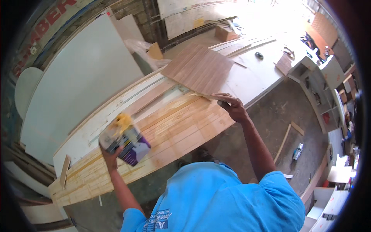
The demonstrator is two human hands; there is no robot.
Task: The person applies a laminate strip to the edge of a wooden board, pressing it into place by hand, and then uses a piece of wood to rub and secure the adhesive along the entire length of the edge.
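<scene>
My left hand point(110, 156) is wrapped round a tin point(133, 149) with a purple and dark label, held tilted above the bench's left part. Yellow, glue-like matter coats the tin's top and upper side. My right hand point(234, 108) is at the near corner of a square brown wood-grain panel point(199, 69), its fingers closed and pointing left along the edge. Something thin and dark shows under those fingers, too little of it to name. A yellowish smear runs along the panel's near edge. Beneath lie pale wooden boards point(174, 121) with yellow streaks.
The long white bench top point(255, 79) runs to the far right, holding a small dark round object point(259, 56). Large white panels point(81, 77) lean behind the bench at left. On the floor at right lie wooden strips point(283, 143) and a blue-and-silver can-like object point(298, 151). Open cabinets point(315, 83) stand beyond.
</scene>
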